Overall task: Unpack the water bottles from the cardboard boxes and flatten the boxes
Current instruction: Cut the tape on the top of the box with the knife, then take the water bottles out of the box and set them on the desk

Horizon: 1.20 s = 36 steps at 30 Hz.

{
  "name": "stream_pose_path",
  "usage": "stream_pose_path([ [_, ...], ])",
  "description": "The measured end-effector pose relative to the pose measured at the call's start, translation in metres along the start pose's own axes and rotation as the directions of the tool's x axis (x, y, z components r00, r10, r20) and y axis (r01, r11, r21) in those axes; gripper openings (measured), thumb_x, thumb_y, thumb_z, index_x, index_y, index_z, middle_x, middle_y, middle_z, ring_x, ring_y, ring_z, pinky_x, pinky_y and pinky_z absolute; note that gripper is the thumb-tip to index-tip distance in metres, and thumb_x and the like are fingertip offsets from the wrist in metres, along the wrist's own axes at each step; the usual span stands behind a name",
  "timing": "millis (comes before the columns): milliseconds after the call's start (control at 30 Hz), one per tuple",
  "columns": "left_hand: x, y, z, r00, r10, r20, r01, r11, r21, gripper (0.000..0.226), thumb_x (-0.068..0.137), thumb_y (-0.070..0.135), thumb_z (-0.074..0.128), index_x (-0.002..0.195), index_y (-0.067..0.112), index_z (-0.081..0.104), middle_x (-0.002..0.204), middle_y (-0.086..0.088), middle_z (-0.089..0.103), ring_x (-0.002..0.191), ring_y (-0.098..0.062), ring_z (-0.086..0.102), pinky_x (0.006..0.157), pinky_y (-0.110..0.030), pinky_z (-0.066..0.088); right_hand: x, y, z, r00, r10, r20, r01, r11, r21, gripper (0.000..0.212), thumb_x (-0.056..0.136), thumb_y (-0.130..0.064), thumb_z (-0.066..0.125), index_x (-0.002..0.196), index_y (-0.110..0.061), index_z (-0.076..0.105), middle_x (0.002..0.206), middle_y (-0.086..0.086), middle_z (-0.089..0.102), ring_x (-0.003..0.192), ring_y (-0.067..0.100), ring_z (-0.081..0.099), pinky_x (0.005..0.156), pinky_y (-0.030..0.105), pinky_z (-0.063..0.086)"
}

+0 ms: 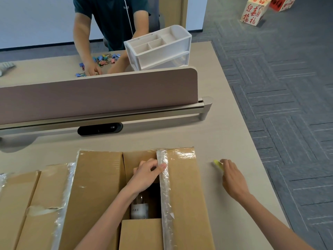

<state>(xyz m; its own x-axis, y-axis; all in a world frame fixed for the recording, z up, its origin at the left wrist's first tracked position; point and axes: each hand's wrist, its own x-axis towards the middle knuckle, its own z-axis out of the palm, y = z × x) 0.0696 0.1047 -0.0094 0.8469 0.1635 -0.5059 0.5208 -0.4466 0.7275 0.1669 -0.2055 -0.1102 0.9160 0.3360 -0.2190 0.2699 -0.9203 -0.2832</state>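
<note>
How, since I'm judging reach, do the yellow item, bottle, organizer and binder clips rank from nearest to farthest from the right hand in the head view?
From the right hand:
1. Yellow item, at its fingertips.
2. Bottle, in the box to its left.
3. Organizer, beyond the divider.
4. Binder clips, beyond the divider too, farther left.

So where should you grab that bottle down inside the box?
Probably from above, through the open gap in the box, since cardboard shuts off every other side. Take the bottle round its clear upper part, above the white label; that is what shows. Folding the taped flap wider first would help.
</note>
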Motion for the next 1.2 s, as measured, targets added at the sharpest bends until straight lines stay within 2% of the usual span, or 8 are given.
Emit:
stream_pose_path([
  [200,-0.001,0.002,-0.001,0.999,-0.025,0.020,0.024,1.000,0.001,0.042,0.097,0.050,0.047,0.076,0.015,0.054,0.102,0.007,0.063,0.118,-0.015,0.046,0.113,-0.051,0.022,-0.008,0.010,0.008,0.993,0.079,0.083,-0.084,0.995,0.060,0.047,0.084,0.007,0.044,0.126,-0.014,0.042,0.119,0.003,0.047,0.112,0.026,0.050,0.067,0.036,0.045],
  [333,-0.003,0.001,-0.001,1.000,-0.027,0.014,0.027,1.000,-0.017,0.048,0.091,0.066,0.047,0.075,0.022,0.057,0.097,0.007,0.064,0.115,-0.016,0.051,0.112,-0.051,0.026,-0.008,0.017,0.008,0.994,0.101,0.038,-0.105,0.987,0.120,0.035,0.081,0.006,0.057,0.112,-0.009,0.050,0.108,0.008,0.053,0.100,0.033,0.057,0.065,0.039,0.045],
  [500,-0.011,0.010,-0.004,0.994,0.098,-0.041,-0.102,0.986,-0.131,0.086,0.076,0.083,0.048,0.091,-0.002,0.058,0.094,-0.016,0.059,0.090,-0.020,0.054,0.095,-0.038,0.041,-0.002,0.011,-0.007,0.988,0.137,-0.076,-0.111,0.953,0.281,0.024,0.090,-0.004,0.058,0.112,-0.010,0.054,0.112,0.002,0.053,0.096,0.025,0.056,0.071,0.037,0.046],
  [567,-0.017,0.021,-0.007,0.987,0.155,-0.047,-0.160,0.974,-0.160,0.075,0.087,0.067,0.049,0.090,-0.007,0.057,0.095,-0.024,0.054,0.091,-0.031,0.051,0.085,-0.024,0.040,0.001,0.003,-0.019,0.984,0.149,-0.099,-0.094,0.902,0.422,0.015,0.095,-0.009,0.053,0.107,-0.016,0.054,0.110,-0.005,0.053,0.094,0.016,0.056,0.072,0.034,0.046],
  [667,-0.024,0.039,-0.010,0.983,0.167,-0.072,-0.179,0.962,-0.207,0.027,0.099,0.036,0.046,0.092,0.019,0.065,0.100,0.005,0.063,0.094,-0.005,0.056,0.081,-0.005,0.038,0.007,-0.010,-0.039,0.978,0.164,-0.126,-0.062,0.813,0.579,0.013,0.095,-0.008,0.051,0.098,-0.019,0.058,0.099,-0.006,0.061,0.088,0.013,0.061,0.069,0.032,0.051],
  [800,-0.026,0.057,0.000,0.951,0.306,-0.043,-0.307,0.922,-0.234,0.029,0.098,0.035,0.049,0.112,0.016,0.066,0.114,0.002,0.064,0.105,-0.002,0.057,0.088,-0.008,0.041,0.007,-0.023,-0.068,0.984,0.150,-0.101,-0.029,0.681,0.732,0.019,0.091,0.002,0.054,0.090,-0.014,0.063,0.085,-0.001,0.067,0.073,0.012,0.065,0.071,0.031,0.051],
  [933,-0.025,0.068,0.021,0.911,0.412,0.010,-0.408,0.904,-0.126,0.030,0.090,0.041,0.050,0.119,0.039,0.058,0.119,0.029,0.058,0.114,0.004,0.050,0.094,-0.012,0.040,-0.006,-0.024,-0.093,0.989,0.130,-0.072,-0.020,0.595,0.803,0.019,0.092,0.005,0.049,0.090,-0.008,0.063,0.080,0.011,0.068,0.066,0.012,0.064,0.064,0.028,0.051],
  [1200,-0.016,0.072,0.052,0.805,0.574,0.150,-0.572,0.685,0.451,0.054,0.098,0.022,0.055,0.143,0.046,0.040,0.155,0.024,0.019,0.140,0.000,0.019,0.113,-0.022,0.009,-0.039,-0.006,-0.123,0.993,0.114,-0.016,-0.042,0.493,0.869,0.017,0.099,-0.004,0.047,0.094,-0.003,0.064,0.079,0.016,0.070,0.070,0.031,0.068,0.069,0.042,0.053],
])
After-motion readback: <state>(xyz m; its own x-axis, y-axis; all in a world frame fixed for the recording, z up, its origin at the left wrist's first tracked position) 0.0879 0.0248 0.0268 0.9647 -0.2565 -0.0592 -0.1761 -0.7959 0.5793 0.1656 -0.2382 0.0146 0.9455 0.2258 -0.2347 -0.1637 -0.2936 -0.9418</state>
